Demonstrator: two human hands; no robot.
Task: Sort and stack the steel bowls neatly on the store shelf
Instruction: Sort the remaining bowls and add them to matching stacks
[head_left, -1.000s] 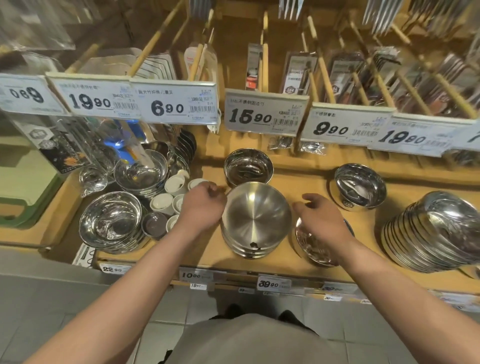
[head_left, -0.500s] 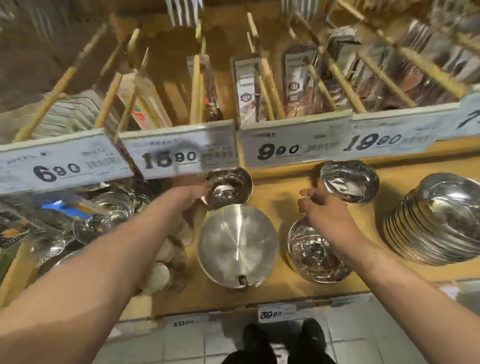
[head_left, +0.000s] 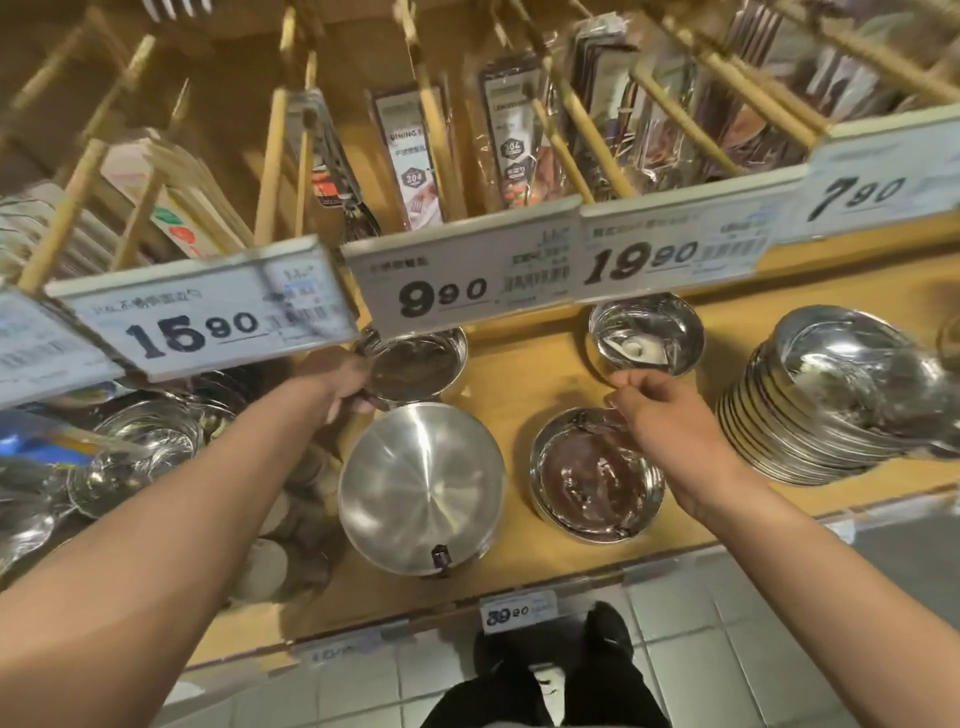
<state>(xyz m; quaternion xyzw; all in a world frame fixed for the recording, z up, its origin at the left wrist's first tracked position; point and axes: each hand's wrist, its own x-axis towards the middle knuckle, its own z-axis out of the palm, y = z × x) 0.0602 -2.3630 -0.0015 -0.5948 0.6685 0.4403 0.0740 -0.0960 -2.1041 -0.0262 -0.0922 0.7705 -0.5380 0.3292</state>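
On the wooden shelf (head_left: 535, 395) a small steel bowl (head_left: 415, 364) sits at the back under the 9.90 tag, and my left hand (head_left: 345, 387) grips its near-left rim. In front of it stands a stack of large matte steel bowls (head_left: 421, 488). My right hand (head_left: 660, 410) hovers with loosely curled, parted fingers over the far rim of a shiny bowl stack (head_left: 597, 478), just short of another small bowl (head_left: 647, 332) at the back. It holds nothing. A tall leaning stack of steel plates or bowls (head_left: 831, 395) fills the right.
Price tags (head_left: 467, 280) on an upper rail overhang the back of the shelf, with hanging packaged cutlery (head_left: 410, 156) above. Glass bowls and small white cups (head_left: 150, 441) crowd the left side behind my forearm. The tiled floor (head_left: 727, 649) and my shoes lie below the shelf edge.
The view has tipped closer and rightward. My left hand has closed on the rim of the small back bowl. My right hand has stayed near the shiny stack's far rim.
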